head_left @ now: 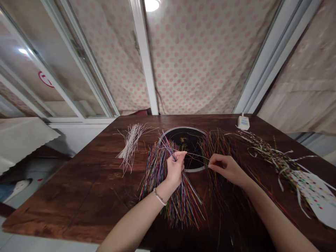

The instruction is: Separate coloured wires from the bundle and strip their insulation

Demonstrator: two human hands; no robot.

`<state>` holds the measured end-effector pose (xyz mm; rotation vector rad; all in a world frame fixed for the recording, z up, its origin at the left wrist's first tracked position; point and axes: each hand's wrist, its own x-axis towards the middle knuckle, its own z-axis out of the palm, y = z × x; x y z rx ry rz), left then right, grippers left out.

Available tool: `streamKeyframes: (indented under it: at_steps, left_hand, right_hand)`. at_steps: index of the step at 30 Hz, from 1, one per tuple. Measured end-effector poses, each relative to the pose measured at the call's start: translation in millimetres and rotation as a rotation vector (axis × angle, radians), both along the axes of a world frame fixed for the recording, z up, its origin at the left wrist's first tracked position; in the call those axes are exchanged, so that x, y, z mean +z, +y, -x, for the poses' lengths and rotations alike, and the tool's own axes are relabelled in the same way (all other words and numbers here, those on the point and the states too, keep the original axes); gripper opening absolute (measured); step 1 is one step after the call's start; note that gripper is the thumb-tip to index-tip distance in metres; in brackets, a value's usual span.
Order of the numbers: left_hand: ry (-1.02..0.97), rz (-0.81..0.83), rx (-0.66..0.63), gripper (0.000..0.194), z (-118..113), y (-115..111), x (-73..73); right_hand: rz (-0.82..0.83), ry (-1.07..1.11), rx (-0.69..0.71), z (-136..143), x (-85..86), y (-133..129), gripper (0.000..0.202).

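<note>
Bare forearms (139, 218) slanting inward, left grip (175, 169) pinched, right grip (226, 168) likewise — the two apart

On table (86, 189): wire bundle (155, 169) between strand pile (131, 141), left, and wire heap (218, 143), right.

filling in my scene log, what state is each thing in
Left hand: closed, pinching a thin pale strand
Right hand: closed, pinching that strand
Thin pale strand: nearly straight
Multicoloured strand bundle: loose, fanned out
White strand bundle: loose, ends splayed
Dark orange-tinged strand bundle: loose, spread
Black pale-rimmed disc: partly covered
Round white light: lit
</note>
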<state>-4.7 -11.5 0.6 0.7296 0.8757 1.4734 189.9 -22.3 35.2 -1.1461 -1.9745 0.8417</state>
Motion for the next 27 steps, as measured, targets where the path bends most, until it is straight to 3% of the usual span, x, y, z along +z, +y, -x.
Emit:
streamKeyframes:
  at_steps: [9,16,19,21,27]
  left_hand:
    - [0.033,0.035,-0.055,0.028,-1.9,0.7,-2.6]
    - [-0.141,0.036,-0.161,0.025,4.4,1.3,-0.9]
    - [-0.214,0.060,-0.187,0.026,6.6,3.1,-0.5]
    - [-0.228,0.066,-0.133,0.029,7.4,4.6,-0.3]
    - [-0.148,0.029,0.067,0.034,6.3,7.3,-0.5]
  right_hand:
    - [-0.023,0.190,-0.154,-5.3,12.8,-1.8,0.023]
    - [-0.001,0.213,-0.258,-23.3,-8.5,15.5,0.020]
    - [0.033,0.043,-0.223,-22.6,-19.9,22.0,0.020]
    - [0.052,-0.041,-0.160,-18.9,-21.4,21.7,0.020]
    - [-0.012,0.050,0.002,-11.6,4.4,3.8,0.017]
